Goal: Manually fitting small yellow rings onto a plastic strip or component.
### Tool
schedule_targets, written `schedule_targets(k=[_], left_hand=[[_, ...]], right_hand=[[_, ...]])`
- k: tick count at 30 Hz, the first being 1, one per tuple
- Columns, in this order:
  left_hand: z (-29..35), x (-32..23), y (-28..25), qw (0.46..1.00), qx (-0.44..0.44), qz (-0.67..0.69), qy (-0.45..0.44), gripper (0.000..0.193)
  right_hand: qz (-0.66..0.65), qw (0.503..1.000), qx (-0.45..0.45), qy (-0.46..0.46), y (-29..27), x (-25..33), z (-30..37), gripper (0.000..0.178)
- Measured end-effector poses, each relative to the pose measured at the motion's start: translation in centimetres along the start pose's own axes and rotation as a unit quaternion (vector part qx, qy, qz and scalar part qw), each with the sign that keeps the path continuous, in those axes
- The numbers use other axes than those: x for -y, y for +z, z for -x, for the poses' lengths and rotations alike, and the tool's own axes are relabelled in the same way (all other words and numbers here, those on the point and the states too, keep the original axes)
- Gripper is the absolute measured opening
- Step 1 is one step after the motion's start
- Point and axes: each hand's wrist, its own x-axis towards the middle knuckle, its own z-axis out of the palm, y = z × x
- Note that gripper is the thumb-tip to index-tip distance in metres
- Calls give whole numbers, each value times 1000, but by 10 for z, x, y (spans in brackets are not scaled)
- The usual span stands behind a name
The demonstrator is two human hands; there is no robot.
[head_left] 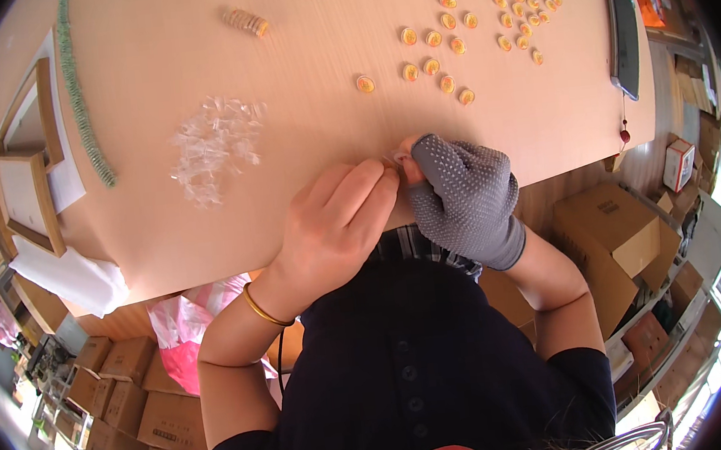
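Observation:
My bare left hand (338,218), with a gold bangle at the wrist, and my right hand (465,199), in a grey dotted glove with bare fingertips, meet at the table's near edge. Both are closed, fingertips pinched together on a small clear plastic piece (390,160). Fingers hide most of it. Left of them lies a loose heap of clear plastic pieces (218,147). Beyond my hands, small round yellow-orange discs (431,66) are spread out singly, with a denser group of discs (519,10) farther right. A row of stacked discs (244,22) lies on its side at the far middle.
Along the left run a long green strip (80,95), wooden frames (30,202) and white cloth or paper (73,276). A dark phone-like device (622,39) lies at the table's right edge. Cardboard boxes (606,238) stand on the floor at right, and stacked boxes (168,426) at left.

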Motion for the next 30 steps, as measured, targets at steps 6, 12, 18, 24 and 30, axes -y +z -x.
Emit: schedule_targets(k=[6,12,18,24,30], left_hand=[[4,7,5,999,-18,-14,27,35],[4,8,6,999,-23,-25,28,35],[-1,1,2,1000,-20,-1,0,25],[3,3,5,1000,-25,-9,14,27],[2,4,3,999,-15,-36,19,31]], right_hand=[[-1,999,52,2,-7,2,-4,34],[-64,997,-26,22,-4,6,-6,9],[-15,1000,10,2,-3,2,-3,35],[-42,999,-10,0,-4,-1,-1,32],[-34,999,-6,1,-1,-1,-2,31]])
